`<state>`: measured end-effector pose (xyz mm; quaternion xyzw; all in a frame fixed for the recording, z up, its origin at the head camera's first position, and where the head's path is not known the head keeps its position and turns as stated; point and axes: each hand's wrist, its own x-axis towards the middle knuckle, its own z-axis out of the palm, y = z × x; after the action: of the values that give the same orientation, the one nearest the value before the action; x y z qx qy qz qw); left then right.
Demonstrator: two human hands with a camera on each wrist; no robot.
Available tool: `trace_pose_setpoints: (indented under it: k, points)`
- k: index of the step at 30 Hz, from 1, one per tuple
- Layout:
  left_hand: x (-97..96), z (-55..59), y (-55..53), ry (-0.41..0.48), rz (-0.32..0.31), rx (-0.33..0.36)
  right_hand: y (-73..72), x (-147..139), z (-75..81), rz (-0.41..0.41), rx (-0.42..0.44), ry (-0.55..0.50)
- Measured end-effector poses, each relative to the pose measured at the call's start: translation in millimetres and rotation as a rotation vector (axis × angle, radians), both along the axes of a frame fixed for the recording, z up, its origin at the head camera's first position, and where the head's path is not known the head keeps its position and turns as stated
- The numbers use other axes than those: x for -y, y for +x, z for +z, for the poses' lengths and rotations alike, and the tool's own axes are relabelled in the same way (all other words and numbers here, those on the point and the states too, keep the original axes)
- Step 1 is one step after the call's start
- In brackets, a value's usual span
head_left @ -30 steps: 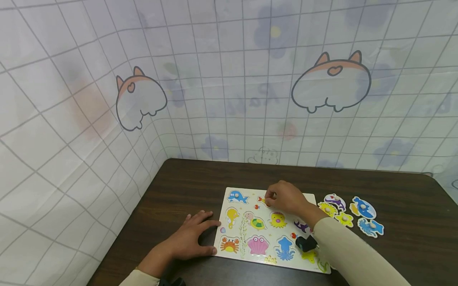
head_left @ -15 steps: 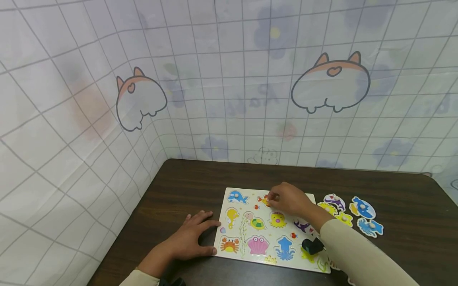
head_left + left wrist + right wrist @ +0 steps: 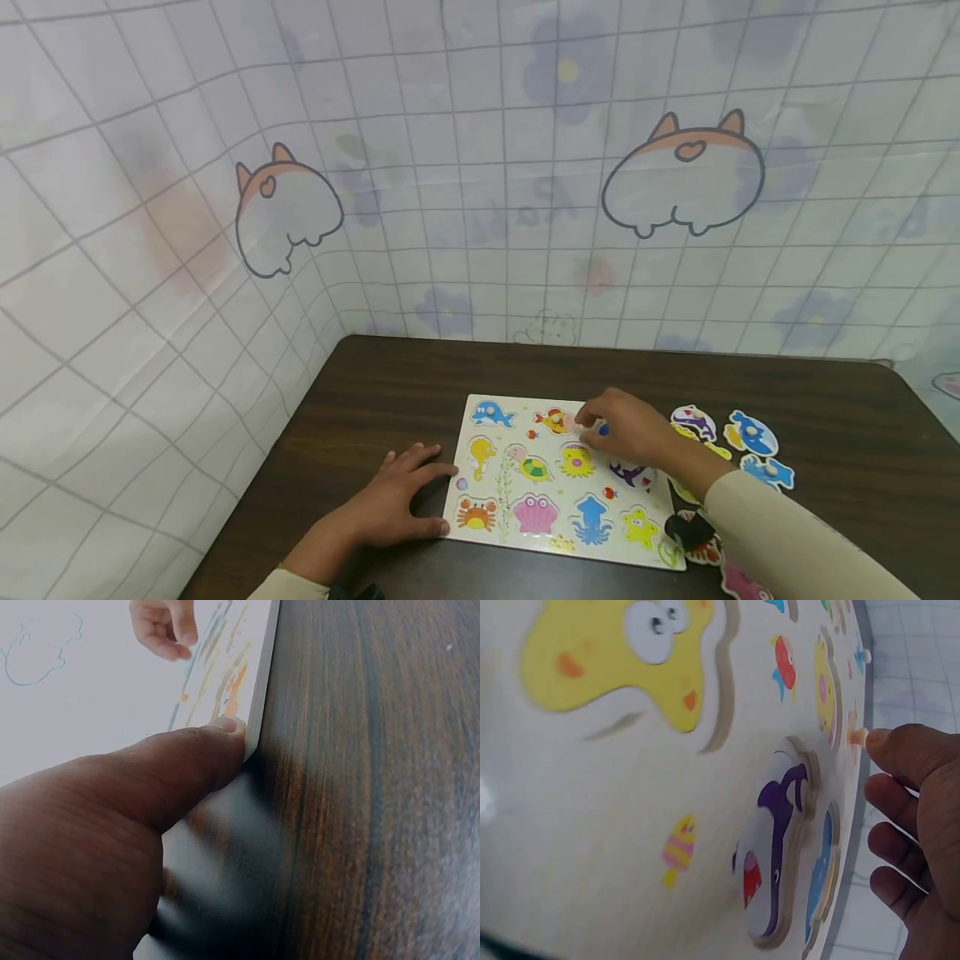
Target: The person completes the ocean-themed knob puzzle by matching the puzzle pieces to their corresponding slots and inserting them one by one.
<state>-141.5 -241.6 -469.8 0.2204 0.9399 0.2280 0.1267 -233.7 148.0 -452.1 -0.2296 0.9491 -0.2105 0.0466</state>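
A white puzzle board (image 3: 517,402) with sea-animal shapes lies on the table. A red-and-yellow fish piece (image 3: 553,422) with a small knob sits in its upper row, beside a blue whale piece (image 3: 491,414). My right hand (image 3: 628,427) hovers just right of the fish, thumb and fingers loosely bent with nothing held. In the right wrist view the thumb overlaps the fish's knob (image 3: 858,737). Spread along the board's left side, my left hand (image 3: 393,504) touches the edge with index finger and thumb; the thumb (image 3: 199,754) rests at the near corner.
Right of the board lie loose knobbed pieces: a purple-and-white dolphin (image 3: 693,422), a blue fish (image 3: 753,435), a light-blue piece (image 3: 767,472) and yellow ones partly behind my arm. A red-patterned piece (image 3: 705,552) and a pink piece (image 3: 742,585) show by the sleeve. Patterned cloth hangs behind.
My right hand has let go of the fish piece and moved right, uncovering it in the board. The left hand stays at the board's left edge.
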Motion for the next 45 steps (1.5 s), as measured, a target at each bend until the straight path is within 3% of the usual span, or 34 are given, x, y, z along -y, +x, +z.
trace_pose_setpoints:
  k: [17,28,39,45]
  points:
    - [-0.6,1.6,1.5,0.013,-0.002,0.001,21.2,-37.9,4.6,0.0,0.014,-0.026]
    - [-0.7,3.5,1.3,0.015,-0.003,0.005,32.0,-71.8,5.7,-0.009,-0.072,-0.03]
    - [0.0,1.0,0.3,0.004,-0.003,-0.004,32.7,-109.6,2.7,-0.078,-0.098,-0.057]
    - [-0.2,0.6,-0.1,0.012,-0.007,-0.004,29.1,-128.0,1.0,-0.075,-0.121,-0.052]
